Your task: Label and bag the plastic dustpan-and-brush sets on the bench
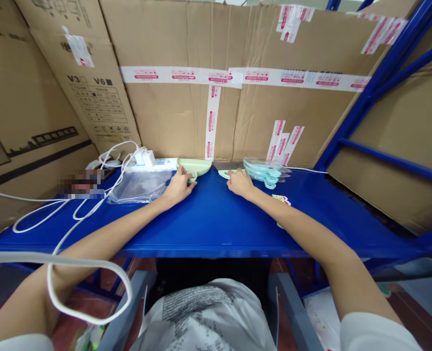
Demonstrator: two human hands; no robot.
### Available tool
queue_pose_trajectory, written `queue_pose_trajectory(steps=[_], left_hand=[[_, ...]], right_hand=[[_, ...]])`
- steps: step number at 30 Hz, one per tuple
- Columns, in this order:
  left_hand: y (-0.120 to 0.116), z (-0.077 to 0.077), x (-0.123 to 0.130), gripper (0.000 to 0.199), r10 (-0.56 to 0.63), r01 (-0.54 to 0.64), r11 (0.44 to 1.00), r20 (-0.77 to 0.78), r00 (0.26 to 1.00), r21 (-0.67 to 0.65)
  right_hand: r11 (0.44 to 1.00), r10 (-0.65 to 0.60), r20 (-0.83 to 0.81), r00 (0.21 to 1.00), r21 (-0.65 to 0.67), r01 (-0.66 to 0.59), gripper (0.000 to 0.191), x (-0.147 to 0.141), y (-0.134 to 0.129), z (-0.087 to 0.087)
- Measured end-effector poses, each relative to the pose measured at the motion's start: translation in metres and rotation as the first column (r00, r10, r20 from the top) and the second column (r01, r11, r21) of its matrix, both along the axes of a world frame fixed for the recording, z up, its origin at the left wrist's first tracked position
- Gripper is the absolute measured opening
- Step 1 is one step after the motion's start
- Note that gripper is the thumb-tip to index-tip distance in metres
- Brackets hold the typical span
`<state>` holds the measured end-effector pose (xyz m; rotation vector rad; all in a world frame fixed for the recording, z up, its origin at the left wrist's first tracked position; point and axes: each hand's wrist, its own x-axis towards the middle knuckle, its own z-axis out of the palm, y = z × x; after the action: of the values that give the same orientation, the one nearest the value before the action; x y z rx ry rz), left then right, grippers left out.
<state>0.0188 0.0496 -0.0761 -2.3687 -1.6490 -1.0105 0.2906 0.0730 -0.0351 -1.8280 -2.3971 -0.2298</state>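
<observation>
My left hand (179,186) rests at the back of the blue table, fingers closed on the short handle of a light green dustpan (201,166). The dustpan has a wide, rounded shape and lies near the cardboard wall. To the right, my right hand (240,182) grips a light green hand brush (224,173), with a greyish bristle strip along its far side. My fingers partly hide both handles. Just beyond my right hand lies a pile of turquoise plastic pieces (263,170) with holed handle ends, some of them in clear wrapping.
Left of my left hand lie clear plastic bags (142,186) and a white power strip (166,163) with plugs. A white cable (91,207) loops across the table's left side and over my left forearm. A small colourful card (281,199) lies beside my right forearm. Cardboard (175,117) walls the back.
</observation>
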Motion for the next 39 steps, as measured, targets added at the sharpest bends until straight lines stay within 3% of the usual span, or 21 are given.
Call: queue_pose_trajectory(steps=[8,17,24,31,39], left_hand=[[-0.006,0.006,0.0,0.026,0.019,-0.019,1.0,-0.063,0.998,-0.004],[-0.016,0.018,0.012,0.029,0.125,-0.139,0.989,-0.229,0.965,-0.047],[-0.021,0.023,0.01,0.028,0.131,-0.142,0.989,-0.245,0.961,-0.029],[-0.018,0.02,0.01,0.024,0.091,-0.103,0.994,-0.256,0.962,-0.034],[-0.022,0.023,0.012,0.026,0.105,-0.124,0.991,-0.292,0.951,-0.048]], right_hand=[[0.985,0.142,-0.115,0.983,-0.081,-0.152,0.07,0.005,0.007,0.006],[0.947,0.306,-0.149,0.94,-0.056,-0.317,0.07,0.011,0.012,0.005],[0.918,0.388,-0.149,0.91,-0.03,-0.396,0.034,0.012,0.01,0.007],[0.913,0.405,-0.092,0.909,-0.002,-0.407,0.036,0.006,0.0,0.004],[0.94,0.341,0.044,0.939,0.011,-0.341,0.032,-0.007,-0.019,-0.006]])
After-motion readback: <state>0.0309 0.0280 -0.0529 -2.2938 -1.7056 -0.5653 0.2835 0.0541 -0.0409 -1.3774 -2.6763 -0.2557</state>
